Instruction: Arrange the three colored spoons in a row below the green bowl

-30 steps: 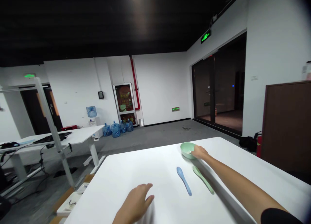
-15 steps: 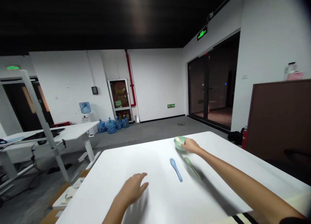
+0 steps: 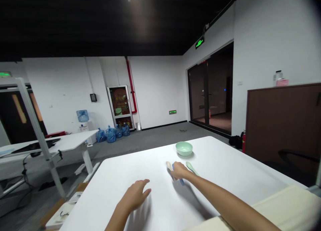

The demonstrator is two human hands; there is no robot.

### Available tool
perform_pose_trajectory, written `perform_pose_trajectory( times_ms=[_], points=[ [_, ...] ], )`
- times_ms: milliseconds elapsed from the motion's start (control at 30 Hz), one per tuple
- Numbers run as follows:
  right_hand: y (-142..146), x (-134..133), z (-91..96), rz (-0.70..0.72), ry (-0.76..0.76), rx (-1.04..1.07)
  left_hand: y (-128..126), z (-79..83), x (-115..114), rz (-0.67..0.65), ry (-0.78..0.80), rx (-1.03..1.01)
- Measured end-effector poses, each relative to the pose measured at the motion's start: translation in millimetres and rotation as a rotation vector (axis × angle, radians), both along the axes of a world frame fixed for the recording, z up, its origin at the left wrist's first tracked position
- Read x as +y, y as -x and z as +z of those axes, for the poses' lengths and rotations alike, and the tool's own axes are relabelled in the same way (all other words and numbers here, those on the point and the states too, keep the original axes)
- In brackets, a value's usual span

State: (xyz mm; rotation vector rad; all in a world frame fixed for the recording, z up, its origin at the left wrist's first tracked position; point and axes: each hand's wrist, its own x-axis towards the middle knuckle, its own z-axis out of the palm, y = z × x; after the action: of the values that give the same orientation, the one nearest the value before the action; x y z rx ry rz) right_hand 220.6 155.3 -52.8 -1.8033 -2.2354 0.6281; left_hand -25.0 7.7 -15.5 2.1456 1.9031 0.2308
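My right hand (image 3: 180,170) is closed on a cream-coloured spoon (image 3: 169,165) low over the white table (image 3: 112,181), left of the blue spoon (image 3: 182,182). Most of the blue spoon is covered by that hand. Just to the right lies a green spoon (image 3: 192,168), partly behind my wrist. A mint-green bowl (image 3: 184,149) stands upright beyond the spoons, with nothing visible in it. My left hand (image 3: 136,195) is open above the table at the left, its fingers apart and holding nothing.
A cream cloth (image 3: 288,204) lies at the near right of the table. Left of the table's edge are boxes with a white tray (image 3: 60,215). Farther off stand a second white table (image 3: 77,139), several blue water bottles (image 3: 110,134) and a brown cabinet (image 3: 281,124).
My right hand has moved from the bowl toward me and left, bringing the cream spoon out of the bowl to beside the blue spoon. The view has shifted a little; my left hand stays open.
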Motion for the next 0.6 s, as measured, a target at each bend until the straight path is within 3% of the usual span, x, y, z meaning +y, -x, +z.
perform_pose_trajectory(
  times_ms=[233,600],
  points=[
    [7.1,-4.4,-22.1,-0.004,0.014,-0.052,0.9,-1.5,2.0,0.008,-0.002,0.009],
    [7.5,-6.1,-28.8,0.024,0.020,-0.138,0.1,-1.0,3.3,0.009,-0.003,0.013]
  ],
)
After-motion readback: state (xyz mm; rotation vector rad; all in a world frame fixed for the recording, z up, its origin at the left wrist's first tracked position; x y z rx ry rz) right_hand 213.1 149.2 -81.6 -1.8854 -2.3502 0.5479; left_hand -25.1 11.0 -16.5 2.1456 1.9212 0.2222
